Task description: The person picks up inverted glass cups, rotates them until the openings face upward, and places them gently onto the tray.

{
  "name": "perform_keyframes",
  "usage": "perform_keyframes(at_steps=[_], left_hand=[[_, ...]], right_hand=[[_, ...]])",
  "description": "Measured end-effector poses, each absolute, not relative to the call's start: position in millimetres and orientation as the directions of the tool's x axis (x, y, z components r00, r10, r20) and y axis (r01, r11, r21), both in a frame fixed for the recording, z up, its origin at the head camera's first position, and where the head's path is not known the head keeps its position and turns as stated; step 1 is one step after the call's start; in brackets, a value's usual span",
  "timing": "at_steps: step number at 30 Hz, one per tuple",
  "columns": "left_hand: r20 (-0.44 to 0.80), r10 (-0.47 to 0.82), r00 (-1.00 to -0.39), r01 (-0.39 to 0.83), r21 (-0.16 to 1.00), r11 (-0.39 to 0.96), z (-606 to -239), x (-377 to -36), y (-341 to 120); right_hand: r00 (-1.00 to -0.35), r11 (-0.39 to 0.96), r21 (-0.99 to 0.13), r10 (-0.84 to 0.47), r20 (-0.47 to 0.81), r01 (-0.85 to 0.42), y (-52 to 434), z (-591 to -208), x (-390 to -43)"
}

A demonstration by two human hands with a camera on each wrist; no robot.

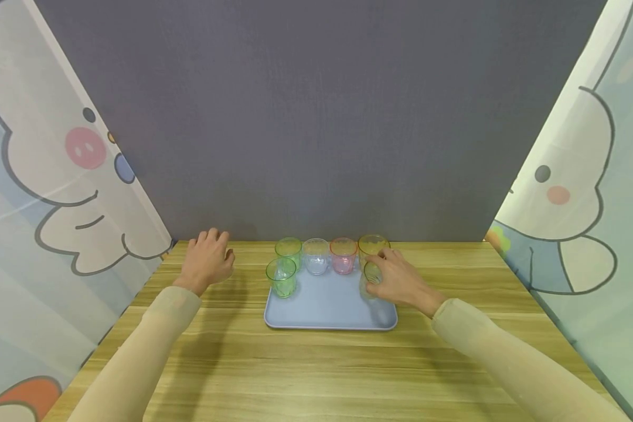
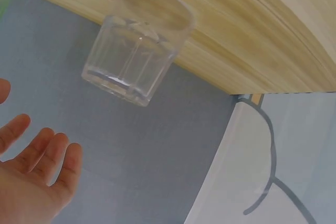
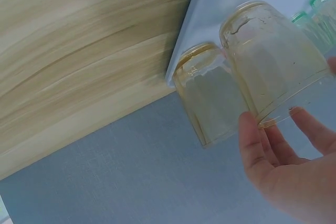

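My right hand [image 1: 398, 280] holds a yellow-tinted glass [image 3: 278, 61] by its rim, thumb and fingers on opposite sides, over the right end of the pale blue tray [image 1: 327, 310]. Just behind it stands a second yellow glass [image 1: 368, 246]. My left hand [image 1: 204, 262] hovers left of the tray, fingers loosely bent and holding nothing. A clear glass [image 2: 134, 56] shows near that hand in the left wrist view; the hand hides it in the head view. Along the tray's back are a pink glass [image 1: 343, 258], a clear glass [image 1: 316, 258] and a green glass [image 1: 290, 249].
Another green glass [image 1: 282, 281] stands at the tray's left side, in front of the back row. Under the tray is a wooden table [image 1: 316, 375]. A grey panel [image 1: 316, 129] rises behind it, and cartoon-printed curtains [image 1: 569, 193] hang on both sides.
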State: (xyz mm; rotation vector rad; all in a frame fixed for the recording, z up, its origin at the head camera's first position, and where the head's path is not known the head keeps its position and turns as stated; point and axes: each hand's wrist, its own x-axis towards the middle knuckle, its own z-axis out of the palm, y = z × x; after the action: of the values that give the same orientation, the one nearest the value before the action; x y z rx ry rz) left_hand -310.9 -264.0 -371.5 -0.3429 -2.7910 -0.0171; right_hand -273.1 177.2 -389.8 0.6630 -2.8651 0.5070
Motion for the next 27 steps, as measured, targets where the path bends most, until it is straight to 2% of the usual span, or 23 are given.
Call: perform_keyframes(at_steps=[16,27], left_hand=[[0.282,0.155,-0.947,0.175,0.048,0.983,-384,-318,-277],[0.234,0.123,-0.964,0.139,0.053,0.989,-388,-323,-280]], right_hand=[[-0.882,0.843,-0.263,-0.429,0.196,-0.468,175,-393,-276],[-0.878,0.846,-0.245,-0.432,0.206,-0.474,174,-398,-276]])
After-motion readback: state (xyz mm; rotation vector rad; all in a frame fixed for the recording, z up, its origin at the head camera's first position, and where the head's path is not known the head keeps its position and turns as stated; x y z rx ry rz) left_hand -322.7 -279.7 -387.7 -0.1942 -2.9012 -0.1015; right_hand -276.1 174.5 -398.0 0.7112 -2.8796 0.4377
